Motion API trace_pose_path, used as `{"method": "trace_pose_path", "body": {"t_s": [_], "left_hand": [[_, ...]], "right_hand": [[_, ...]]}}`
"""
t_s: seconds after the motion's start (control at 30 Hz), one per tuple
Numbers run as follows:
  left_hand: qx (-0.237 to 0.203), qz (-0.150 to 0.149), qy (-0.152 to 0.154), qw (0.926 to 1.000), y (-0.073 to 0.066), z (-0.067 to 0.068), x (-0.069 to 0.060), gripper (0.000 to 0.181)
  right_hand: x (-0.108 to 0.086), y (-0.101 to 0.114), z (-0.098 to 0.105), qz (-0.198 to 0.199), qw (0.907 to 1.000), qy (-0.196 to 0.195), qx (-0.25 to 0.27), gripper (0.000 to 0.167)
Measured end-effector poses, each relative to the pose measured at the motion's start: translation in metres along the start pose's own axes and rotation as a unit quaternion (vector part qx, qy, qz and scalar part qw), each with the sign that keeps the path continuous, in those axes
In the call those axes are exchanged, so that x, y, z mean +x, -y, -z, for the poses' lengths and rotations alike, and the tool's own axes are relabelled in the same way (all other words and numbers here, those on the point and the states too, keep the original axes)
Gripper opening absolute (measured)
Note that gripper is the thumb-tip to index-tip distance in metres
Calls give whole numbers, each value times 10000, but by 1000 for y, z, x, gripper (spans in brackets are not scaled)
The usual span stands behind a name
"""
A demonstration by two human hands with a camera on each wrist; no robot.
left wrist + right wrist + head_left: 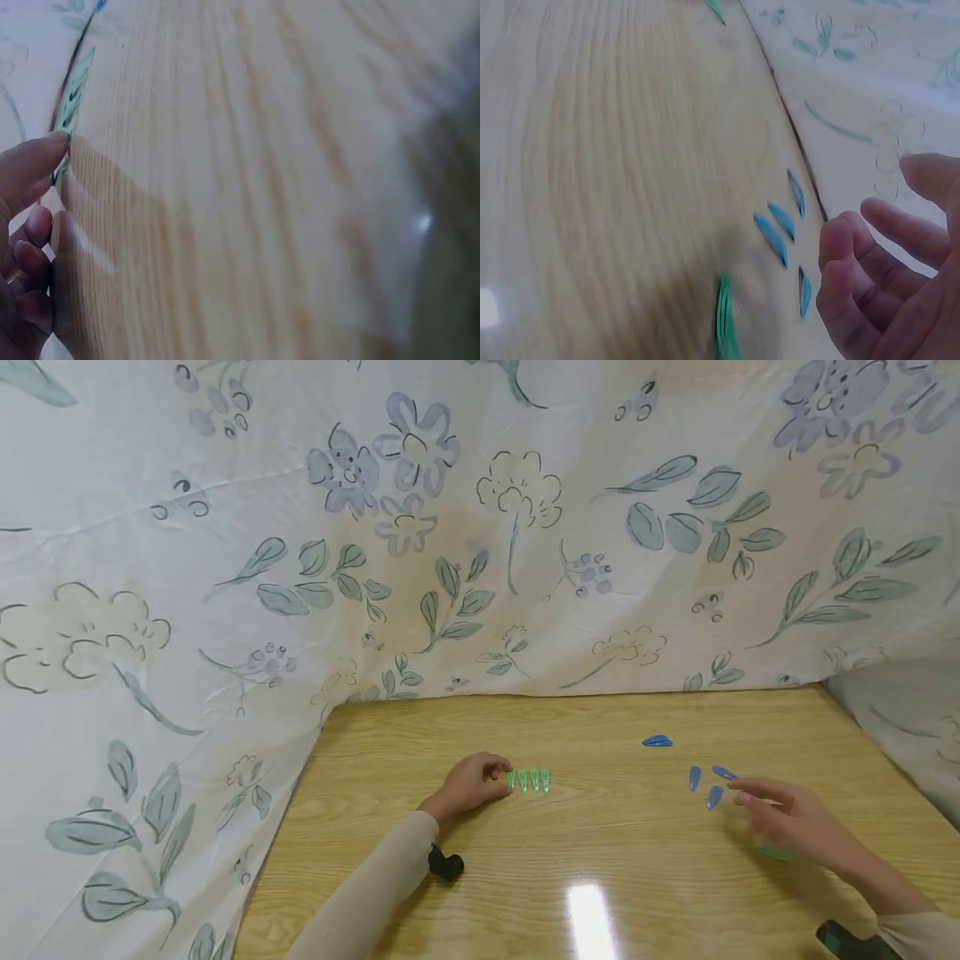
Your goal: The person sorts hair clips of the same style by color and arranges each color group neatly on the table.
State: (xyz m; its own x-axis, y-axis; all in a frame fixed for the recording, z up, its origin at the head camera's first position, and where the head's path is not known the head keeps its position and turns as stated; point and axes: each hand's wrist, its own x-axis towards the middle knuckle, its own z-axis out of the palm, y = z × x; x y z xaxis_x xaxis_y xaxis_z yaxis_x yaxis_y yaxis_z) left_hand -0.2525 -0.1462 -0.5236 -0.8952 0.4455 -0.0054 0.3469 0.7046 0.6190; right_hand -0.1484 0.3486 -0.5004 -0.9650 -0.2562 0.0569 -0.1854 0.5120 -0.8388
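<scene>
My left hand point(471, 783) pinches the leftmost green hair clip point(511, 779) by its two ends, thumb at the near end and index finger at the far end. More green snap clips point(534, 780) stand beside it in an upright row. In the left wrist view, the thumb point(41, 161) covers part of that row point(73, 94). My right hand point(787, 818) hovers with loosely bent fingers and holds nothing visible. Near its fingertips lie blue hair clips point(716, 797). Beneath this hand is a green piece point(772, 852), which the right wrist view shows as bunched green clips point(724, 315).
Farther back on the wooden table point(600, 827) lies a single blue clip point(657, 741). A floral cloth point(525, 543) hangs behind the table and along its left and right sides. Black wrist mounts point(446, 864) sit at both sleeves.
</scene>
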Motion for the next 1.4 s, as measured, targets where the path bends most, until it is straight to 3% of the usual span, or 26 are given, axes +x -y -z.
{"method": "trace_pose_path", "body": {"t_s": [0.23,0.5,0.73,0.8,1.1,1.4], "left_hand": [[1,-53,20,10000,0,2,2,29],[-39,-58,-4,10000,0,3,3,29],[-104,50,0,9999,0,0,3,28],[-131,64,-9,9999,-1,-1,2,28],[-189,88,-8,9998,-4,-5,-6,29],[-89,36,-44,9999,-3,-7,-12,29]], "right_hand": [[-14,-27,12,209,9994,121,-248,35],[-34,-57,18,971,9925,508,-541,29],[-39,-64,23,904,9925,707,-427,29],[-39,-66,24,1043,9913,750,-285,30],[-43,-79,15,1646,9844,518,-334,35],[-54,-73,1,1833,9824,151,-312,35]]}}
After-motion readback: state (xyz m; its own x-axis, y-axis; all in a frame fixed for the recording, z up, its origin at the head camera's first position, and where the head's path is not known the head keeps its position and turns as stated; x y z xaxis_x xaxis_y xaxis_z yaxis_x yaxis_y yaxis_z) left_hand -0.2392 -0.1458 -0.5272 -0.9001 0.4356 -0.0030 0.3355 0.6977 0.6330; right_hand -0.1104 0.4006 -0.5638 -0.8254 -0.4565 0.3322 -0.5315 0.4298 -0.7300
